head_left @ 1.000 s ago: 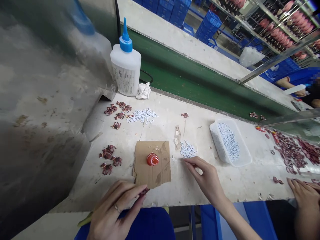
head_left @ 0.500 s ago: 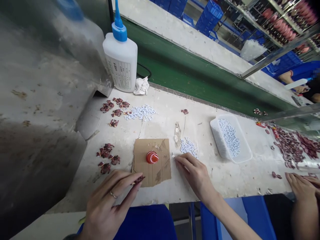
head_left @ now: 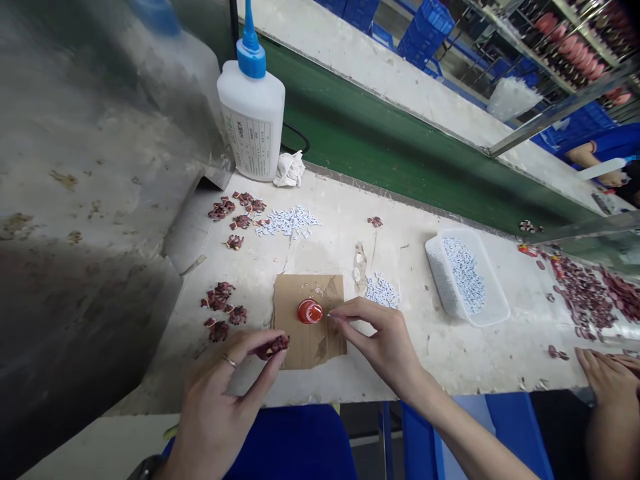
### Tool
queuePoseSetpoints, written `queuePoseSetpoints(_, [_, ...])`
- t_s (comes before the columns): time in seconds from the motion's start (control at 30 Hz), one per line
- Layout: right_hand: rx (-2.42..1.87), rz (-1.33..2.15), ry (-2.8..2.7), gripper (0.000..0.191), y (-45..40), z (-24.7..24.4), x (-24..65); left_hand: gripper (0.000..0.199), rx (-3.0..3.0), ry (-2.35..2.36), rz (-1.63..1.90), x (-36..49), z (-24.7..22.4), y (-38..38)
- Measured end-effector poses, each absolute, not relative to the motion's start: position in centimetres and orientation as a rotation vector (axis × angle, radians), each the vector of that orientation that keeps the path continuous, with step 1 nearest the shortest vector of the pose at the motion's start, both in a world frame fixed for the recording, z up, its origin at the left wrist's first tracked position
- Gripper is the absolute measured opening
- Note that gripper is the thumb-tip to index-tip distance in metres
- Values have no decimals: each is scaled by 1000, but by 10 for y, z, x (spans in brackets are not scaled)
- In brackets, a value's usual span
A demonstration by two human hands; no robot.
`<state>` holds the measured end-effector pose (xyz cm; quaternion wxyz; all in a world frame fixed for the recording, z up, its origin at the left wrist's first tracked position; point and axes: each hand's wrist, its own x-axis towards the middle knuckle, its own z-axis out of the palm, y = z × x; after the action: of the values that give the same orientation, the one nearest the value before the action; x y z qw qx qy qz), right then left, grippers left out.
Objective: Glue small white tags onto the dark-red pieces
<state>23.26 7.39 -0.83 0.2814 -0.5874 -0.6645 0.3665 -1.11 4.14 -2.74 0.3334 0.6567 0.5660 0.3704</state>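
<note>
My left hand (head_left: 225, 387) pinches a small dark red figure (head_left: 278, 344) between thumb and fingertips, over the lower left of a cardboard piece (head_left: 330, 347). My right hand (head_left: 387, 337) holds a tiny whitish piece (head_left: 329, 315) at its fingertips, just right of a small round pot with red-orange contents (head_left: 310, 311) on the cardboard. Behind that hand lies a small pile of white-and-blue pieces (head_left: 382, 291). Another such pile (head_left: 287, 221) is farther back, beside several dark red figures (head_left: 235, 241). More figures (head_left: 219, 297) lie left of the cardboard.
A white bottle with a blue nozzle (head_left: 254, 120) stands at the back left by crumpled tissue (head_left: 289, 169). A clear tub of small pieces (head_left: 467, 277) sits to the right. Beyond it are dark red parts (head_left: 583, 293) and another person's hands (head_left: 607, 377). A metal wall (head_left: 100, 200) rises at left.
My right hand has moved from beside the small pile leftward to the pot, fingertips now over the cardboard. My left hand has turned the figure slightly. The whole view has shifted a little.
</note>
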Motion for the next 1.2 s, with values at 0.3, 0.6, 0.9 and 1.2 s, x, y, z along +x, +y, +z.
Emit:
queuePoseSetpoints(0.3, [-1517,954,-1876,13,78,-6,227,18,1819,1484,932,-11,-28,42])
queuePoseSetpoints(0.6, [-1530,974,-1869,13,80,-7,227,14,1879,1370,1017,-10,-26,49])
queuePoseSetpoints(0.9, [-1393,1217,-1516,18,58,25,207,13,1848,1370,1073,1,-13,42])
queuePoseSetpoints(1.2, [-1281,1282,-1446,14,57,36,198,20,1906,1237,1137,6,-4,49])
